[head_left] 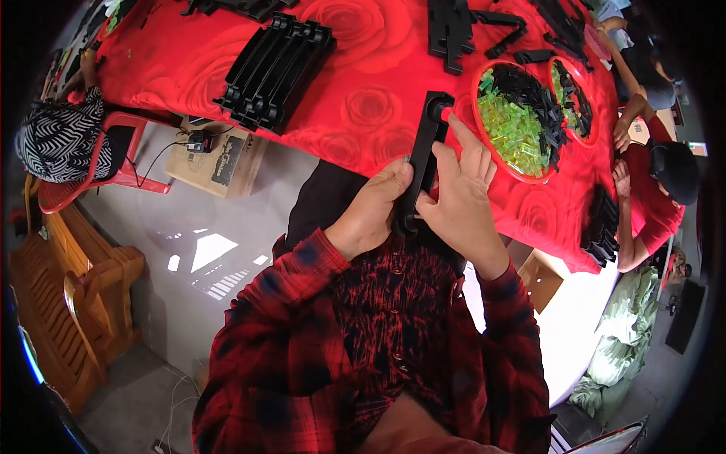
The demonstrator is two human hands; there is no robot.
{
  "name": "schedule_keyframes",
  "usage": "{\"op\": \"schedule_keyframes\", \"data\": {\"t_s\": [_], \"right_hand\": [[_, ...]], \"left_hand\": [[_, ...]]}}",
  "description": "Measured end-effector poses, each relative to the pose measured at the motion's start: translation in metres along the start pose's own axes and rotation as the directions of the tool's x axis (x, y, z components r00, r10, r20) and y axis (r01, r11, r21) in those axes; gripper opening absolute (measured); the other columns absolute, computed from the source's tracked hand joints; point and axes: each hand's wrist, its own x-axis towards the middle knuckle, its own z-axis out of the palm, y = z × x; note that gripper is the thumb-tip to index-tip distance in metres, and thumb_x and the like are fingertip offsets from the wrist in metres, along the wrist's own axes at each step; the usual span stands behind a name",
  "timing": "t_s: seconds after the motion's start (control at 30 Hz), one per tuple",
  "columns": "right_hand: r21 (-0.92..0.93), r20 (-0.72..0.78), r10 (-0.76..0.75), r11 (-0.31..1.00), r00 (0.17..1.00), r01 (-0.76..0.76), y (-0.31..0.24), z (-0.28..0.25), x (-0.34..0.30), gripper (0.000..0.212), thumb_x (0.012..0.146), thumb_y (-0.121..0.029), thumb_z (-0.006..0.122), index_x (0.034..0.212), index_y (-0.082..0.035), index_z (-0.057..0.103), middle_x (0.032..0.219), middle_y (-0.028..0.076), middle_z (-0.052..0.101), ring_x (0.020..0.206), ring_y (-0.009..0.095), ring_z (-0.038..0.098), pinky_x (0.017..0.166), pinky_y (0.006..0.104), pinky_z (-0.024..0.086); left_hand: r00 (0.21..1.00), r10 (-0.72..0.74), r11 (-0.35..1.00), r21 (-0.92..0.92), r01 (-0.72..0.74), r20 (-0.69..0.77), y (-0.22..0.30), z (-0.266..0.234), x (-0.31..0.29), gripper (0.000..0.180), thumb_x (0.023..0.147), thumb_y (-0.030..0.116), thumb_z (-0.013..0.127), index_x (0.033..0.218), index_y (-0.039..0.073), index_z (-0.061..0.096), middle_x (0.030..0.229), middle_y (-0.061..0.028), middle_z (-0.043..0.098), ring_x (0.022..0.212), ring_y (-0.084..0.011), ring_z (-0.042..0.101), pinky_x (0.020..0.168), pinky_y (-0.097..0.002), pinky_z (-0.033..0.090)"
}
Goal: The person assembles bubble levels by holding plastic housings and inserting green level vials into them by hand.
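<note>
Both my hands hold a long black plastic part (424,136) with rounded ends, tilted over the near edge of the table. My left hand (374,204) grips its lower left side, thumb pressed along it. My right hand (465,189) is closed on the other side, its index finger reaching up to the far end and its thumb lower down. Whether a small piece sits under that fingertip I cannot tell. Just right of my right hand stands a red bowl (482,129) of yellow-green clear pieces and small black pieces.
A row of similar black parts (276,72) lies on the red rose-patterned tablecloth (370,106). More black parts (450,34) lie farther back, and a second red bowl (594,136) stands right. Co-workers sit at both sides. A cardboard box (215,163) is on the floor.
</note>
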Motion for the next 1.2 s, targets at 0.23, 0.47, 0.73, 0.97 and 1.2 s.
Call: {"op": "schedule_keyframes", "data": {"t_s": [0.23, 0.47, 0.73, 0.97, 1.2], "right_hand": [[0.385, -0.111, -0.014, 0.921, 0.994, 0.055, 0.0, -0.025, -0.006, 0.051, 0.081, 0.001, 0.068, 0.131, -0.004, 0.057, 0.148, 0.02, 0.038, 0.133, 0.034, 0.043, 0.111, 0.045, 0.035], [0.574, -0.193, 0.156, 0.819, 0.969, -0.017, 0.01, -0.024, -0.016, 0.033, 0.087, 0.011, 0.058, 0.117, -0.001, 0.066, 0.131, 0.015, 0.053, 0.122, 0.025, 0.054, 0.103, 0.0354, 0.044], [0.546, -0.196, 0.104, 0.838, 0.975, 0.02, 0.002, -0.014, -0.021, 0.031, 0.09, 0.009, 0.059, 0.119, 0.0, 0.064, 0.123, 0.013, 0.057, 0.108, 0.021, 0.061, 0.095, 0.0311, 0.049], [0.193, -0.144, 0.0, 0.981, 0.99, 0.028, -0.012, 0.001, -0.033, 0.078, 0.079, -0.025, 0.084, 0.139, 0.002, 0.043, 0.131, 0.023, 0.048, 0.12, 0.04, 0.049, 0.1, 0.0478, 0.043], [0.127, -0.074, 0.048, 0.991, 0.996, -0.038, 0.002, -0.006, -0.028, 0.047, 0.081, -0.015, 0.078, 0.123, -0.006, 0.059, 0.11, 0.012, 0.062, 0.098, 0.036, 0.057, 0.085, 0.0441, 0.045]], "left_hand": [[0.998, -0.035, 0.988, -0.148, 0.044, 0.059, 0.025, 0.003, -0.004, 0.042, 0.11, 0.035, 0.038, 0.138, 0.007, 0.05, 0.118, -0.0103, 0.065, 0.093, -0.019, 0.067, 0.085, -0.0349, 0.056], [0.99, 0.009, 0.986, -0.164, 0.014, 0.142, 0.03, 0.007, -0.006, 0.049, 0.109, 0.038, 0.037, 0.148, 0.008, 0.042, 0.124, -0.0137, 0.064, 0.09, -0.0227, 0.068, 0.084, -0.0361, 0.056], [0.98, 0.012, 0.97, -0.24, 0.037, 0.2, 0.024, 0.002, -0.005, 0.045, 0.109, 0.033, 0.041, 0.145, 0.006, 0.045, 0.13, -0.0135, 0.062, 0.107, -0.0267, 0.067, 0.098, -0.0389, 0.051], [0.981, 0.14, 0.966, -0.237, -0.105, 0.136, 0.017, 0.005, 0.002, 0.042, 0.106, 0.029, 0.05, 0.142, 0.008, 0.047, 0.14, -0.0104, 0.057, 0.134, -0.0245, 0.05, 0.112, -0.0403, 0.04], [0.962, 0.145, 0.988, -0.09, -0.128, 0.229, 0.018, 0.006, 0.002, 0.05, 0.102, 0.031, 0.059, 0.145, 0.01, 0.046, 0.148, -0.0063, 0.051, 0.135, -0.0206, 0.049, 0.113, -0.0402, 0.039]]}}
